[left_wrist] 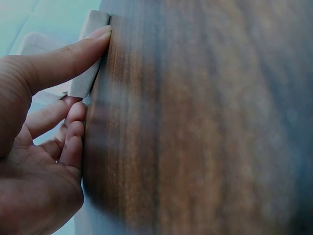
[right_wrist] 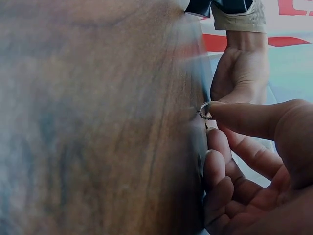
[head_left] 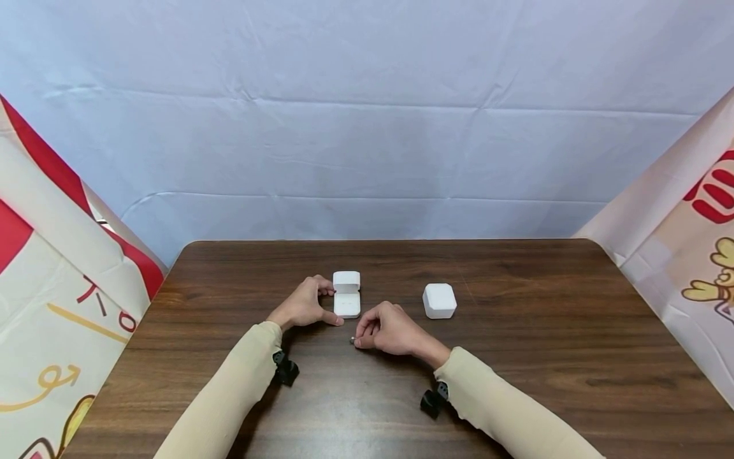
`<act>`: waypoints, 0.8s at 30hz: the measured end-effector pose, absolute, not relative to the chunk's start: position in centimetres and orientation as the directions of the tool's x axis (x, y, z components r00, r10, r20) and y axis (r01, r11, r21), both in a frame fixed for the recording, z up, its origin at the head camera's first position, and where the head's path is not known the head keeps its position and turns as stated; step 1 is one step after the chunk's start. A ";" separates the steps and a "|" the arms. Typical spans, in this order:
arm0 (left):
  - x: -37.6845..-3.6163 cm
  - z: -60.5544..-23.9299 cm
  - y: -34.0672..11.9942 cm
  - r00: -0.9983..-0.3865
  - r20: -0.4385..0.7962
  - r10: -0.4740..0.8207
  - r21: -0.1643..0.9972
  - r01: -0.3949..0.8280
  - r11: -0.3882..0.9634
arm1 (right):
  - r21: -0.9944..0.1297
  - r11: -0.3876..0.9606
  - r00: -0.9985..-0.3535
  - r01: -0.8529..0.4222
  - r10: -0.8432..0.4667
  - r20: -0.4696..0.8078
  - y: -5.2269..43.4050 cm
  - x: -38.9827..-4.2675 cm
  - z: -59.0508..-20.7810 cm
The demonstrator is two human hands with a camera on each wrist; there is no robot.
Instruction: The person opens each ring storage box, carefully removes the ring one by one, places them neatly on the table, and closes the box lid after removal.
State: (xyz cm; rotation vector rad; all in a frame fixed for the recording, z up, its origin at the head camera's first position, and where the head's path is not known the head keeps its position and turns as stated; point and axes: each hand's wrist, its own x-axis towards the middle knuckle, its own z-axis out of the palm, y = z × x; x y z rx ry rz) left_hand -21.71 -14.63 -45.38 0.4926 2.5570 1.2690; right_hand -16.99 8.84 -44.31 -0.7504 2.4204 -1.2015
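A small white ring box [head_left: 346,306] stands with its lid raised on the table. My left hand [head_left: 306,305] holds it from the left; in the left wrist view the thumb [left_wrist: 68,63] lies along the box's side [left_wrist: 88,73] and a fingertip meets its lower corner. Just in front and to the right, my right hand [head_left: 390,328] pinches a ring [head_left: 352,340] between thumb and index finger, low over the table. Up close in the right wrist view, the ring [right_wrist: 204,110] is a thin silver-coloured band with a beaded edge, partly covered by the thumb.
To the right of the hands stands a white box-like piece with cut corners [head_left: 439,301]. The brown wooden table [head_left: 545,331] backs onto a pale cloth [head_left: 367,146], with printed cloths hanging at both sides.
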 end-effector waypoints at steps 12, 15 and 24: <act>-21.7 -45.4 -14.7 -0.911 -0.066 0.407 0.799 0.197 0.569 | -0.793 0.524 -0.812 -0.311 -0.580 -0.064 8.6 -17.1 -44.3; -21.7 -45.5 -14.7 -0.911 -0.065 0.407 0.799 0.197 0.567 | -0.786 0.531 -0.815 -0.317 -0.577 -0.061 8.5 -17.1 -44.4; -21.8 -45.6 -14.7 -0.911 -0.059 0.409 0.795 0.205 0.570 | -0.769 0.552 -0.818 -0.323 -0.571 -0.066 8.3 -17.2 -44.4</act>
